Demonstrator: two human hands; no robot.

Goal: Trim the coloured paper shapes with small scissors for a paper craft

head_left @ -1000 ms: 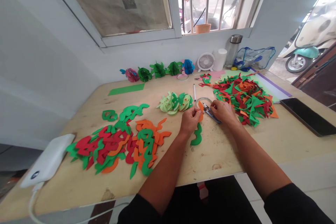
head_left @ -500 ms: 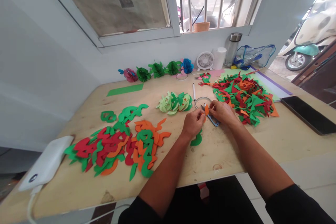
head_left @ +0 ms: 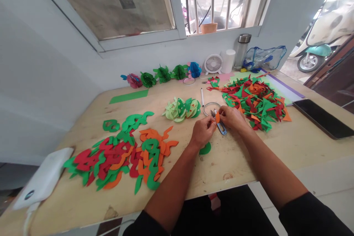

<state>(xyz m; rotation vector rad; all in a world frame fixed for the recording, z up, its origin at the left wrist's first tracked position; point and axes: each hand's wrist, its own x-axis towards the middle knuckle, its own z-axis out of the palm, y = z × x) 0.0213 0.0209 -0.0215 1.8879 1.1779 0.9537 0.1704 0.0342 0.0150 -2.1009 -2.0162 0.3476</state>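
My left hand (head_left: 204, 131) pinches a small orange paper piece (head_left: 217, 117), its curved end standing up between my two hands. My right hand (head_left: 232, 117) is closed, with thumb and fingertips at the right edge of the same piece. Below the fingertips lies a pair of small blue-handled snips (head_left: 222, 128) on the table, partly covered by the hands. A thin wire ring (head_left: 205, 110) lies just behind them. Partly under my left wrist is a green paper cut-out (head_left: 205, 149).
Wavy paper cut-outs (head_left: 118, 155) are heaped at the left, coloured scraps (head_left: 260, 103) at the right. Light-green folded paper (head_left: 175, 110) lies mid-table beside a white pen (head_left: 202, 97). A phone (head_left: 322, 118) rests at the right edge, a white power bank (head_left: 45, 177) at the left.
The view has shifted slightly, so the table things sit a little further left. Both hands stay at the orange paper piece, which looks tilted a little differently.
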